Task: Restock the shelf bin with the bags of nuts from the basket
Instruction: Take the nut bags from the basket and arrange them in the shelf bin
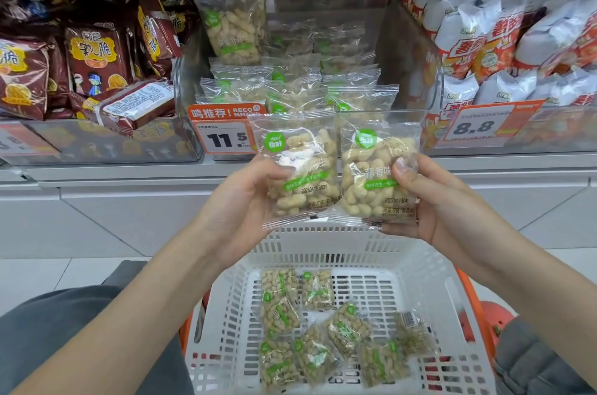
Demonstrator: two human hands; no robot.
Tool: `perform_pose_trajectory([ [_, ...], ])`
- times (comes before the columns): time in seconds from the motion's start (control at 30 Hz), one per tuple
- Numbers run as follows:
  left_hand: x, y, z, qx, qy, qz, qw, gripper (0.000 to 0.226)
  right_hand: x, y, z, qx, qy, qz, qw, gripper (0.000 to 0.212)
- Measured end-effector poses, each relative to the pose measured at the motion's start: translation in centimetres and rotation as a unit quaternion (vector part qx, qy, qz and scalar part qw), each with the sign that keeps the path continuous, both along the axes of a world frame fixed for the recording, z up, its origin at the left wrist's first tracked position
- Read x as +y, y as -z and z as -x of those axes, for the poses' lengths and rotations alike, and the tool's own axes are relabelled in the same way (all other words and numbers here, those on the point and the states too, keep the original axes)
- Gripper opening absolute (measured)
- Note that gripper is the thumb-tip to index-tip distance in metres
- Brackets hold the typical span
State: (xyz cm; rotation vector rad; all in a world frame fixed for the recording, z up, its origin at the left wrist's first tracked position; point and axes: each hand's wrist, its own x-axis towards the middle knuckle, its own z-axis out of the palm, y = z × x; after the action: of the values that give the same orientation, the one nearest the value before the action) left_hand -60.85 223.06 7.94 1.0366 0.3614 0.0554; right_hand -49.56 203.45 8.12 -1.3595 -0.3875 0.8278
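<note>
My left hand (248, 200) grips one clear bag of peanuts (298, 168) with a green round label. Beside it, touching edge to edge, a second bag of peanuts (378, 171) is held by my right hand (429, 197), thumb across its front. Both bags hang upright just in front of the clear shelf bin (416, 71), which holds several like bags (290, 84) stacked at its front and left. Below my hands the white slotted basket (429, 268) holds several more bags of nuts (316, 323) lying flat on its bottom.
Dark red snack packs (93, 55) fill the bin to the left, white and orange bags (504, 39) the bin to the right. Price tags read 11.5 (223, 136) and 8.8 (478, 126). A grey shelf ledge (129, 173) runs below the bins. My grey trouser knee (55, 339) is at lower left.
</note>
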Motion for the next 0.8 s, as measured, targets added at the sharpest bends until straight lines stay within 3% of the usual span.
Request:
perform_pose_trajectory([
  [0.1,0.1,0.3,0.0,0.021,0.01,-0.079,0.997,0.094,0.0,0.1,0.0,-0.005,0.003,-0.002,1.0,0.043],
  [0.23,-1.2,0.1,0.1,-0.002,0.054,-0.083,0.995,0.085,0.4,0.5,0.6,-0.033,0.006,-0.012,0.999,0.039],
  [0.4,-3.6,0.6,-0.3,-0.019,0.039,-0.095,0.995,0.103,1.5,0.9,2.1,-0.126,0.015,0.007,0.992,0.044],
  [0.5,-4.4,1.2,-0.8,-0.018,-0.01,-0.142,0.99,0.095,1.5,1.3,2.3,-0.167,0.006,0.03,0.985,0.044],
  [0.67,-4.5,1.5,-0.8,-0.02,0.009,-0.172,0.985,0.086,1.7,1.5,2.1,-0.166,-0.007,0.002,0.986,0.036],
  [0.8,-4.5,1.5,-0.5,-0.027,0.028,-0.177,0.983,0.084,2.5,2.6,2.1,-0.182,-0.005,-0.016,0.983,0.059],
])
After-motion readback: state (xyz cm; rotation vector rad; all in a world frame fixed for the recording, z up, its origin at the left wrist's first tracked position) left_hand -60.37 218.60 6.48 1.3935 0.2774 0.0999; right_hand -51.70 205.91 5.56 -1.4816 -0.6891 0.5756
